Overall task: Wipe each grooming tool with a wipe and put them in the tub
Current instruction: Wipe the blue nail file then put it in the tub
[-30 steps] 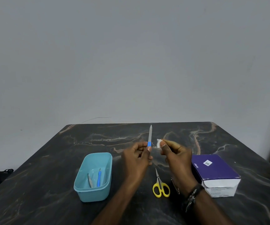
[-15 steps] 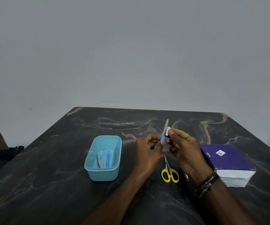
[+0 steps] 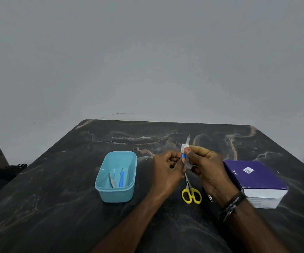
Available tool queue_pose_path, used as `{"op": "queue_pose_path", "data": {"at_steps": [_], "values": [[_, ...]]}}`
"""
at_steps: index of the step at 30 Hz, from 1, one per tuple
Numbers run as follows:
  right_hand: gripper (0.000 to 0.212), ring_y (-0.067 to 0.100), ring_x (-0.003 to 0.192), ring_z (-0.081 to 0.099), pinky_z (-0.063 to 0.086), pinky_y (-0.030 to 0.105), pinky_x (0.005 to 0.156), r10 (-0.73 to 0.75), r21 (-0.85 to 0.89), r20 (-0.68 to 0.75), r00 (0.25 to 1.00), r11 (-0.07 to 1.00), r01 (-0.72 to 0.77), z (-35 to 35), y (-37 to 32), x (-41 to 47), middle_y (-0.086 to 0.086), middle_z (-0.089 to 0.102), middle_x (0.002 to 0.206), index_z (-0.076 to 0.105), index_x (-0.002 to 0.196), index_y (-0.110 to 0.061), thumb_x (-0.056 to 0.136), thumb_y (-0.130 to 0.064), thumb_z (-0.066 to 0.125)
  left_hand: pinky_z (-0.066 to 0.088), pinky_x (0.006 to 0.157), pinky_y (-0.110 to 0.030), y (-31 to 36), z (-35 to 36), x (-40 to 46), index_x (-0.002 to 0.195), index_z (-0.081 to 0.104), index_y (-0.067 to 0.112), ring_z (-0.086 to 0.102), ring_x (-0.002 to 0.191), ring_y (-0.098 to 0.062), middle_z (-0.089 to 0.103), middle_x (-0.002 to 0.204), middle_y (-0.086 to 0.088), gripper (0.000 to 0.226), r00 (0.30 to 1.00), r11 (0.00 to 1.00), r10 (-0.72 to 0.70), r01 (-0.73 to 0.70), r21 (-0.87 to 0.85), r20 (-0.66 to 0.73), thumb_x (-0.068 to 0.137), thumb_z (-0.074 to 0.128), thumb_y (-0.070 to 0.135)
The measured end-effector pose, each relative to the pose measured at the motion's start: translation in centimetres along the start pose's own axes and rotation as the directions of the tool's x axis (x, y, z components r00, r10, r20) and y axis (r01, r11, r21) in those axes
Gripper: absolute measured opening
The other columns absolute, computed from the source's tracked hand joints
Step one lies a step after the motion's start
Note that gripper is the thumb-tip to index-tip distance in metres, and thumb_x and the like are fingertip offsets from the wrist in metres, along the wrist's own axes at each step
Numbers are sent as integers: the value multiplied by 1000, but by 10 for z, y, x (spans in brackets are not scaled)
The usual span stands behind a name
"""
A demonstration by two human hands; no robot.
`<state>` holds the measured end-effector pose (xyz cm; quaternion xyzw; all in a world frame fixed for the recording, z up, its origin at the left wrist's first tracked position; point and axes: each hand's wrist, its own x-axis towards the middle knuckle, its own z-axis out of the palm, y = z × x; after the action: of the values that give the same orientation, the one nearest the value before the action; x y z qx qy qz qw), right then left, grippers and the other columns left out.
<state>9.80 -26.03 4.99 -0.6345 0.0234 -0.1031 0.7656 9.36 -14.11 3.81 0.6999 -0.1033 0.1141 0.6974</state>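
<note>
Since the earlier frame the white wipe [image 3: 184, 148] has come from beside the nail file [image 3: 188, 143] onto it, and now folds around the blade just above the blue handle. Both hands are closer together than before.

Fingers of the left hand [image 3: 167, 170] are curled and pinch the blue plastic handle at its lower end. Thumb and fingers of the right hand [image 3: 208, 170] pinch the soft, crumpled wipe against the thin metal blade. Held above the middle of the table [image 3: 56, 207], the file is long and narrow; its long axis stands almost upright and the pointed tip points up and toward the far edge.

On the left side of the table stands the tub [image 3: 116, 194], a rounded rectangular box of smooth turquoise plastic. Inside it lie metal tweezers [image 3: 111, 180] and a slim blue-handled tool [image 3: 121, 178], both lengthwise. Scissors [image 3: 191, 194] with yellow loop handles lie flat below the hands, blades toward the far edge. Near the right edge sits a purple and white cardboard box [image 3: 255, 178]. The table surface is dark with pale marble veins.
</note>
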Motion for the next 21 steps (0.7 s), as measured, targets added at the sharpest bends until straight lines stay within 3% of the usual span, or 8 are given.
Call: {"op": "queue_pose_path", "data": {"at_steps": [2, 6, 12, 21], "values": [[13, 8, 58, 49, 39, 19, 46, -18, 28, -46, 999, 999, 20, 0, -2, 0, -1, 68, 68, 74, 96, -9, 85, -12, 68, 57, 53, -26, -1, 0, -1, 88, 68, 10, 66, 56, -13, 70, 70, -10, 6, 1000, 1000, -12, 12, 7, 18, 87, 66, 4], [17, 9, 57, 41, 35, 20, 45, -43, 89, -125, 991, 995, 54, -6, -6, 4, 7, 62, 76, 74, 99, -7, 85, -14, 69, 57, 56, -30, -1, 3, -4, 88, 67, 9, 67, 56, -13, 70, 74, -12, 6, 999, 1000, -19, 18, 12, 45, 87, 66, 4], [13, 4, 52, 48, 39, 16, 43, 28, 32, 6, 1000, 999, -28, -2, -3, 0, -1, 63, 63, 73, 96, -5, 85, -11, 68, 55, 52, -25, -1, 1, -2, 87, 68, 12, 66, 55, -13, 70, 69, -8, 7, 1000, 999, -24, 24, -25, 7, 87, 66, 5], [11, 5, 53, 49, 38, 19, 45, -16, 77, -75, 997, 997, 22, -5, -5, 0, 4, 69, 75, 73, 93, -6, 86, -13, 67, 56, 52, -27, -3, 1, -2, 90, 69, 8, 68, 57, -16, 71, 73, -12, 4, 999, 1000, -12, 13, -3, 52, 87, 68, 6]]}}
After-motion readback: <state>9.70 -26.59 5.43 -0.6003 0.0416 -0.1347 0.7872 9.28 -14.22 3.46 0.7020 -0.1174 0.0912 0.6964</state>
